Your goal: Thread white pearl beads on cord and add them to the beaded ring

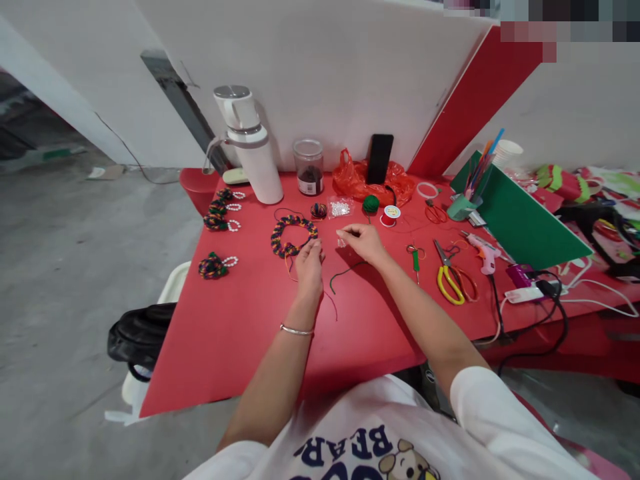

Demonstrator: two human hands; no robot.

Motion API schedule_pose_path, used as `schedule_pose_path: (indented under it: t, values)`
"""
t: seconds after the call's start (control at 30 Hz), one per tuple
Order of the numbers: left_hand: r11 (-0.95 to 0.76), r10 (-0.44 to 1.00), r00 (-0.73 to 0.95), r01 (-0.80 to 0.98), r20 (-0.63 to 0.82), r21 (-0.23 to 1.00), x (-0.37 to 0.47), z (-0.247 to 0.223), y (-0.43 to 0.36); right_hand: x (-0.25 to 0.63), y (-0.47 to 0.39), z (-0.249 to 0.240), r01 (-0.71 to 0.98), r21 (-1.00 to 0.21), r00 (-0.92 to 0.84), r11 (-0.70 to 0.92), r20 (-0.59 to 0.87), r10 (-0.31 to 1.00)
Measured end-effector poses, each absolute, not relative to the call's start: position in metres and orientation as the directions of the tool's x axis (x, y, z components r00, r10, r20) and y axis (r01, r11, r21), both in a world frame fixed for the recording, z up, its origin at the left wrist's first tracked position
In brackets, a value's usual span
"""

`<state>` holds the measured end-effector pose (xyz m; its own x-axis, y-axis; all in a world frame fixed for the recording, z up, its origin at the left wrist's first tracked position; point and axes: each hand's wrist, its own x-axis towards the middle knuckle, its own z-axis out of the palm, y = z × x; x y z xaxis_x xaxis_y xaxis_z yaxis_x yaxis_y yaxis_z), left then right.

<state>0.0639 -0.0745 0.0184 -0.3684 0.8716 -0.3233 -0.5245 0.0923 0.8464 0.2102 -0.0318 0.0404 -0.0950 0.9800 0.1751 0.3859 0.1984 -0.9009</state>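
My left hand (309,265) is closed in a pinch beside the right edge of a dark multicoloured braided yarn ring (281,230); what its fingertips hold is too small to make out. My right hand (363,241) is also pinched, close to a few small clear beads (341,243); anything between its fingertips is too fine to tell. A thin red thread (332,303) trails below my left hand, and a dark green yarn end (334,283) lies between my forearms. Behind the hands are a bag of white beads (341,207), a red thread spool (390,215) and a green yarn ball (371,204).
Yarn bundles with white bead loops (213,266) line the left side. A white bottle (257,167), a jar (309,167) and a phone (380,159) stand at the back. Yellow-handled scissors (451,285), a pink glue gun (484,253) and cables are on the right.
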Motion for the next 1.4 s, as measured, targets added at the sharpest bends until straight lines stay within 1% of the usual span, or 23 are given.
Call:
schedule_pose_path:
  t: [0.07, 0.13, 0.17, 0.23, 0.33, 0.4, 0.5, 0.6, 0.77, 0.87, 0.93, 1.0, 1.07, 1.17, 1.23, 1.3, 1.4]
  values:
    - [0.098, 0.869, -0.364, -0.536, -0.334, 0.838, 0.062, 0.021, -0.074, 0.205, -0.017, 0.041, 0.502, -0.825, -0.085, 0.261, 0.253, 0.964]
    - [0.108, 0.871, -0.353, -0.540, -0.342, 0.835, 0.061, 0.023, -0.074, 0.202, -0.010, 0.042, 0.637, -0.700, -0.118, 0.323, 0.325, 0.938]
    - [0.112, 0.872, -0.350, -0.540, -0.343, 0.834, 0.060, 0.024, -0.075, 0.202, -0.010, 0.042, 0.697, -0.627, -0.165, 0.348, 0.332, 0.929]
    - [0.113, 0.873, -0.347, -0.540, -0.343, 0.834, 0.060, 0.025, -0.076, 0.203, -0.015, 0.038, 0.783, -0.485, -0.284, 0.389, 0.277, 0.918]
    - [0.116, 0.880, -0.337, -0.532, -0.335, 0.839, 0.062, 0.025, -0.078, 0.205, -0.028, 0.029, 0.840, -0.326, -0.392, 0.434, 0.190, 0.900]
    - [0.119, 0.889, -0.324, -0.518, -0.323, 0.847, 0.064, 0.024, -0.079, 0.206, -0.035, 0.024, 0.848, -0.273, -0.414, 0.454, 0.192, 0.890]
    - [0.121, 0.896, -0.316, -0.503, -0.313, 0.856, 0.066, 0.024, -0.081, 0.205, -0.040, 0.024, 0.848, -0.227, -0.444, 0.479, 0.190, 0.876]
    - [0.119, 0.895, -0.318, -0.506, -0.313, 0.854, 0.065, 0.025, -0.081, 0.205, -0.047, 0.030, 0.841, -0.227, -0.460, 0.490, 0.175, 0.870]
    - [0.107, 0.901, -0.323, -0.478, -0.288, 0.872, 0.067, 0.024, -0.082, 0.218, -0.072, 0.036, 0.828, -0.279, -0.443, 0.486, 0.207, 0.872]
    - [0.119, 0.924, -0.279, -0.435, -0.260, 0.892, 0.072, 0.020, -0.085, 0.239, -0.092, 0.037, 0.847, -0.309, -0.387, 0.432, 0.198, 0.901]
    - [0.142, 0.946, -0.221, -0.379, -0.239, 0.914, 0.076, 0.017, -0.089, 0.256, -0.104, 0.038, 0.875, -0.334, -0.303, 0.351, 0.187, 0.934]
    - [0.124, 0.967, -0.185, -0.268, -0.177, 0.956, 0.079, 0.014, -0.092, 0.273, -0.114, 0.040, 0.901, -0.357, -0.191, 0.246, 0.182, 0.965]
    - [0.040, 0.983, -0.172, -0.097, -0.056, 0.995, 0.081, 0.012, -0.095, 0.288, -0.119, 0.042, 0.921, -0.370, -0.068, 0.126, 0.167, 0.984]
    - [-0.105, 0.986, -0.116, 0.154, 0.123, 0.983, 0.082, 0.013, -0.100, 0.300, -0.121, 0.042, 0.922, -0.387, 0.056, 0.007, 0.151, 0.987]
    - [-0.160, 0.983, -0.048, 0.230, 0.176, 0.960, 0.083, 0.013, -0.104, 0.303, -0.120, 0.039, 0.913, -0.408, 0.076, -0.003, 0.163, 0.984]
    - [-0.188, 0.981, 0.001, 0.269, 0.195, 0.945, 0.083, 0.013, -0.107, 0.302, -0.119, 0.034, 0.906, -0.423, 0.076, 0.006, 0.178, 0.981]
    - [-0.232, 0.970, 0.024, 0.412, 0.244, 0.881, 0.080, 0.010, -0.107, 0.300, -0.120, 0.025, 0.911, -0.412, 0.057, 0.021, 0.177, 0.982]
